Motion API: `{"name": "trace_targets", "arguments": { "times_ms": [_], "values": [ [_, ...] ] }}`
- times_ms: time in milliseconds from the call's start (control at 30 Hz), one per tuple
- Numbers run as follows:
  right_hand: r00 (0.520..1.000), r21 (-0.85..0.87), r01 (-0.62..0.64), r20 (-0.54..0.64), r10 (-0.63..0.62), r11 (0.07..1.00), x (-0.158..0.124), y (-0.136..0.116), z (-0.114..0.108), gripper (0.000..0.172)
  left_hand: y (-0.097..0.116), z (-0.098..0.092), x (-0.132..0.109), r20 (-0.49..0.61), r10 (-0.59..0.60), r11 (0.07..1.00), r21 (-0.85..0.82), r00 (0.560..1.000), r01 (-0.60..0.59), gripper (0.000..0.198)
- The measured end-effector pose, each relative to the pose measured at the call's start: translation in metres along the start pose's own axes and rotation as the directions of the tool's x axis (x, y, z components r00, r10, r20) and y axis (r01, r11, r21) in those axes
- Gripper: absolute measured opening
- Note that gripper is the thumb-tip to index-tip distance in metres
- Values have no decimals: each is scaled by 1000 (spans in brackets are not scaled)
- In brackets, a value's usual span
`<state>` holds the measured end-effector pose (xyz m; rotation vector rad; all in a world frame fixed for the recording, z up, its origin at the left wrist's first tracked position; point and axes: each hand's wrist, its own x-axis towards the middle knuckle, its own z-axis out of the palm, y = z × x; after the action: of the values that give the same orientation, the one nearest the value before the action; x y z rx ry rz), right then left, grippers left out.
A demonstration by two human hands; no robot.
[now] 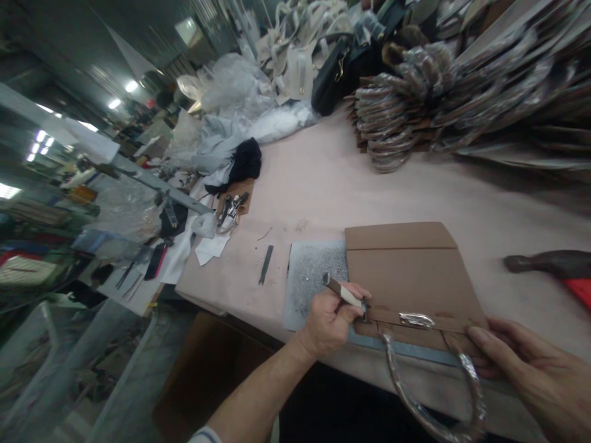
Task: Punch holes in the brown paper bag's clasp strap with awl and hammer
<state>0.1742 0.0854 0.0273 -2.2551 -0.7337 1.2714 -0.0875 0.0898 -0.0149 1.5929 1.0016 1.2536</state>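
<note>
You stand at the near edge of a long pale pink worktable (pixel 323 178) in a dim workshop with bright ceiling lights (pixel 132 86) far off to the left. Along the far right edge lies a heap of brown bag parts with plastic-wrapped handles (pixel 392 123). At the far edge there is a black handbag (pixel 330 77) beside crumpled white plastic sheeting (pixel 240 86). A black cloth (pixel 244 160) sits near the left edge, and a thin dark strip (pixel 266 264) lies just left of a scuffed grey cutting mat (pixel 309 277).

The flat brown leather handbag (pixel 410 271) lies at the near edge, partly on that mat. Its long axis runs left to right along the edge. Its strap with the silver metal clasp (pixel 416 319) is on the side nearest you, and its curved plastic-wrapped handle (pixel 471 381) hangs over the near edge towards you.

Your left hand (pixel 332 320) is closed tight around a small tool with a pale handle (pixel 341 292). The tool slants up to the left, with its tip at the left end of the strap. Your right hand (pixel 530 369) rests on the bag's near right corner, thumb on top and fingers stretched out; whether it pinches the leather cannot be told.
</note>
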Motion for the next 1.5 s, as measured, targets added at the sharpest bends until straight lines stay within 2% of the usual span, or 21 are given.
{"name": "trace_targets", "arguments": {
  "times_ms": [100, 200, 500, 767, 900, 1067, 1233, 1367, 1500],
  "values": [
    [1000, 24, -21, 2, 21, 999, -2, -4, 0, 52, 1, 2, 2, 23, 55, 997, 54, 998, -56, 13],
    [1000, -26, 7, 9, -6, 1000, -2, -6, 1, 57, 1, 6, 3, 12, 116, 988, 106, 993, -116, 12],
    [999, -21, 24, 47, -23, 999, 1, 3, -1, 64, 3, 5, 5, 9, 65, 996, 62, 998, -65, 21],
    [998, 92, 1, 56, -6, 996, 0, 1, 1, 63, 3, 10, 5, 34, 177, 965, 188, 984, -181, 12],
    [998, 102, -12, 58, 7, 995, -5, -4, -1, 60, 3, 10, 7, 80, 184, 952, 233, 980, -198, 12],
    [998, 49, 24, 52, -26, 999, -8, -6, -2, 63, 3, 7, 9, 105, 174, 963, 190, 979, -191, 12],
    [995, 76, 64, 74, -70, 995, -5, 4, 0, 65, 2, 5, 7, 126, 169, 966, 176, 977, -190, 13],
    [992, 94, 96, 70, -103, 991, -5, 7, 0, 63, -1, 6, 4, 119, 214, 957, 173, 970, -233, 11],
    [988, 56, 132, 73, -136, 990, -4, 8, -1, 67, -4, 9, 1, 100, 245, 943, 208, 964, -261, 11]
  ]
}}
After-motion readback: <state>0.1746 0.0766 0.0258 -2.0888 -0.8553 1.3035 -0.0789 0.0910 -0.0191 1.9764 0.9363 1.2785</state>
